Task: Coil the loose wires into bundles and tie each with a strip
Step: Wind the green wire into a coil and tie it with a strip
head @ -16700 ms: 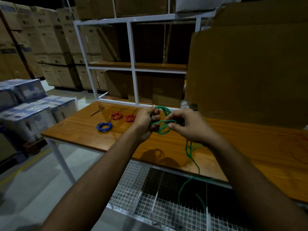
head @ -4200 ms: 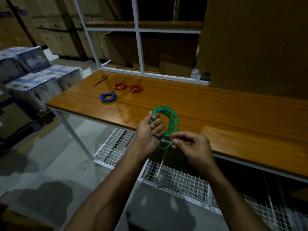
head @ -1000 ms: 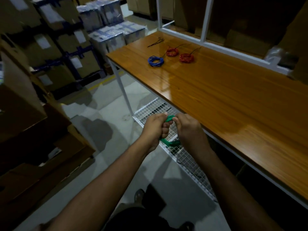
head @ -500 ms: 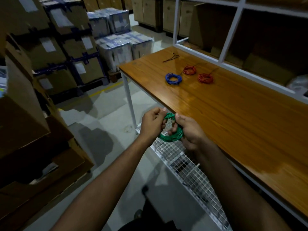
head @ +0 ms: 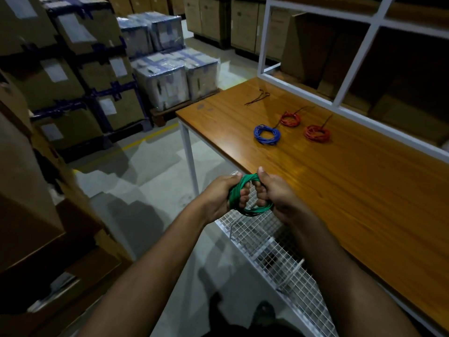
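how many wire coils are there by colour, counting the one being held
green: 1, the green coil held by the left hand and right hand
blue: 1, the blue coil on the table
red: 2, the far red coil and the near red coil
total: 4

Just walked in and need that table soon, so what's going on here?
A person is bundling wires. Both hands, left hand and right hand, grip a green coil held off the table's near edge. A blue coil and two red coils lie on the table, with dark strips beyond them.
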`<state>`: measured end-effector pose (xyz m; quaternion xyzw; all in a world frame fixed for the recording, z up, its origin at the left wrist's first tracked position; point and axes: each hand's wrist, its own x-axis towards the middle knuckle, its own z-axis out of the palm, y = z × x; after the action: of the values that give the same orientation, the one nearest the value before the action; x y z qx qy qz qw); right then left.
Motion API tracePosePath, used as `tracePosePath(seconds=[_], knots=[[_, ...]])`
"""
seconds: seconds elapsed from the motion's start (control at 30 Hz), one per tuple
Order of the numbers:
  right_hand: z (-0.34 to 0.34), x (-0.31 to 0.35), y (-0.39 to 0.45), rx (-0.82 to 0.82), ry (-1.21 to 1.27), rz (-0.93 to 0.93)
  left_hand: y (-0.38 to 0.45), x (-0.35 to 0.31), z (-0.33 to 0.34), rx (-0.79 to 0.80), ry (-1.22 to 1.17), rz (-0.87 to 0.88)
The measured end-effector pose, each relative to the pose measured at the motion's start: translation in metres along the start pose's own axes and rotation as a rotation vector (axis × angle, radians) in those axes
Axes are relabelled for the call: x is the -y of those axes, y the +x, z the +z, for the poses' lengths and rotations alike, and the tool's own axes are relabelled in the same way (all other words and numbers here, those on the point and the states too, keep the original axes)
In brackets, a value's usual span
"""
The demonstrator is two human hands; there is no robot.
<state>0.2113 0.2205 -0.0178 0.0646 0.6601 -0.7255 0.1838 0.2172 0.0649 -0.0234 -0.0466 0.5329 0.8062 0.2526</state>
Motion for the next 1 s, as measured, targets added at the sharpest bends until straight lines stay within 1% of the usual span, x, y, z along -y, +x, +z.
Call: tracePosePath(seconds=[0.1,0.17,0.23,0.3,0.37,0.47,0.53,0.6,0.7,0.77,0.83,0.87,0.93,1.0], knots=[[-0.003,0.002,0.031,-0.062,-0.134,-0.095,0.024,-0.011,-0.002,0.004,-0.037,-0.085],[0.001,0.006,0.053,-0.057,-0.167,-0.134,0.046,-0.018,-0.004,-0.067,-0.038,-0.083],[0.008,0.014,0.076,-0.071,-0.136,-0.148,0.074,-0.027,-0.007,-0.175,-0.090,-0.055],[0.014,0.024,0.101,-0.130,-0.085,-0.117,0.102,-0.040,-0.014,-0.265,-0.113,-0.024],[0.012,0.037,0.130,-0.136,-0.045,-0.105,0.131,-0.057,-0.021,-0.315,-0.092,0.014],[0.004,0.059,0.181,-0.127,-0.056,-0.077,0.170,-0.081,-0.026,-0.355,-0.031,0.096],[-0.003,0.071,0.216,-0.199,-0.051,-0.034,0.195,-0.091,-0.029,-0.355,0.055,0.162],[-0.009,0.081,0.248,-0.259,-0.088,-0.059,0.215,-0.100,-0.032,-0.313,0.077,0.197],[-0.014,0.086,0.289,-0.362,-0.225,-0.164,0.240,-0.114,-0.045,-0.218,0.044,0.125],[-0.013,0.083,0.308,-0.395,-0.252,-0.160,0.254,-0.121,-0.054,-0.180,0.038,0.062],[-0.013,0.078,0.328,-0.403,-0.280,-0.142,0.265,-0.125,-0.061,-0.160,0.023,-0.001],[-0.013,0.077,0.335,-0.389,-0.310,-0.162,0.271,-0.126,-0.065,-0.167,0.005,-0.028],[-0.009,0.078,0.351,-0.358,-0.344,-0.186,0.282,-0.128,-0.072,-0.211,-0.037,-0.058],[-0.006,0.078,0.367,-0.312,-0.294,-0.148,0.295,-0.133,-0.080,-0.266,-0.069,-0.060]])
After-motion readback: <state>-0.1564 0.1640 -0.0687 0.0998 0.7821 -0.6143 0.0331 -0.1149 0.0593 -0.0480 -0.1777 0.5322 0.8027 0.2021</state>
